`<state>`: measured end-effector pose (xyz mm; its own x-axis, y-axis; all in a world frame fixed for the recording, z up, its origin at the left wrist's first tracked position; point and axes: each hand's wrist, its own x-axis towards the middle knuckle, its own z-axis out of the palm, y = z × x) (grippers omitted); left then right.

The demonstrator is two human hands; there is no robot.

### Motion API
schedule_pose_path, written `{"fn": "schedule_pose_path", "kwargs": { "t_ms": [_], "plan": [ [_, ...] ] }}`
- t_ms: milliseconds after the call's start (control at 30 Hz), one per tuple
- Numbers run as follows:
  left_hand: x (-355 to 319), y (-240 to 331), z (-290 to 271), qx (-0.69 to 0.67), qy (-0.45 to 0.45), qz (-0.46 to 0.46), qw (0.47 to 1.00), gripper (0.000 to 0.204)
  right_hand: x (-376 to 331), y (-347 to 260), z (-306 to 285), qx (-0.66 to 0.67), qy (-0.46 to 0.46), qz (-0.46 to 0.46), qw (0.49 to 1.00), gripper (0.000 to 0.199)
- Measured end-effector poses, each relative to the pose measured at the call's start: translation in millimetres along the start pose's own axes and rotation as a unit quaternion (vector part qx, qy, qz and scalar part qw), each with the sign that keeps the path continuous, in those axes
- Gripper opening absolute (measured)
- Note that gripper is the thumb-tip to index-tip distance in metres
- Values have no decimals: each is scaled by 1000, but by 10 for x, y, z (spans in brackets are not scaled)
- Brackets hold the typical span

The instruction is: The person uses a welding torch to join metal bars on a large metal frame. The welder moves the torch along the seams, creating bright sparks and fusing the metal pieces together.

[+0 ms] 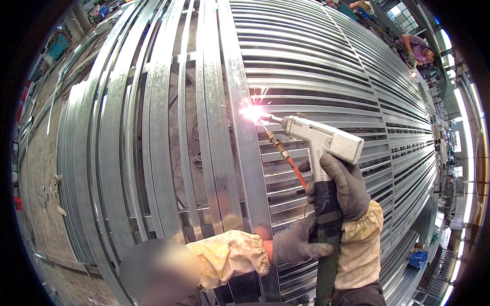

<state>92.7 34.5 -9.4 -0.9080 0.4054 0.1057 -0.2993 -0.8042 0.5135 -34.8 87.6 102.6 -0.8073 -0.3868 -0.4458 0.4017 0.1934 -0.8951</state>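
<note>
My right hand (343, 186), in a dark grey glove with a yellow cuff, grips the handle of a white pistol-shaped welding gun (322, 139). Its nozzle points left at a bright spark (251, 112) on a long galvanised steel bar (244, 127). A thin copper wire tube (286, 155) runs under the nozzle. My left hand (296, 244), also gloved in grey with a yellow sleeve cover, holds the dark hose (326, 239) below the gun's handle. The bar crosses a grid of horizontal steel slats (326, 66).
Upright steel bars (163, 127) stand at left with the concrete floor (41, 168) beyond. Another person (416, 50) bends over the frame at far top right. A blue object (417, 259) lies at lower right. A blurred patch sits at bottom centre.
</note>
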Motion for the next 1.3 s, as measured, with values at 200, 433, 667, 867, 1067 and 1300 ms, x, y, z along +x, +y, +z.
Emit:
{"fn": "schedule_pose_path", "kwargs": {
  "t_ms": [200, 433, 667, 867, 1067, 1300],
  "plan": [
    [-12, -35, 23, -24, -3, -6, 1000, 78, -65, 32, -50, 6, 23, -26, 999, 43],
    [3, -41, 63, -42, -8, 6, 999, 79, -88, 42, -68, 12, 29, -10, 999, 42],
    [-114, -170, 124, 98, -4, -24, 995, 78, -286, 65, -101, 39, 23, -24, 999, 39],
    [-306, -280, 166, -17, 26, -43, 999, 68, -334, 218, -99, 76, 26, 3, 997, 36],
    [-261, -71, 118, 37, 53, -7, 998, 70, -390, 236, -132, 98, 31, 11, 995, 42],
    [-137, -139, -107, 80, -8, 69, 994, 83, -489, 381, -228, 42, 23, -51, 998, 36]
  ]
}}
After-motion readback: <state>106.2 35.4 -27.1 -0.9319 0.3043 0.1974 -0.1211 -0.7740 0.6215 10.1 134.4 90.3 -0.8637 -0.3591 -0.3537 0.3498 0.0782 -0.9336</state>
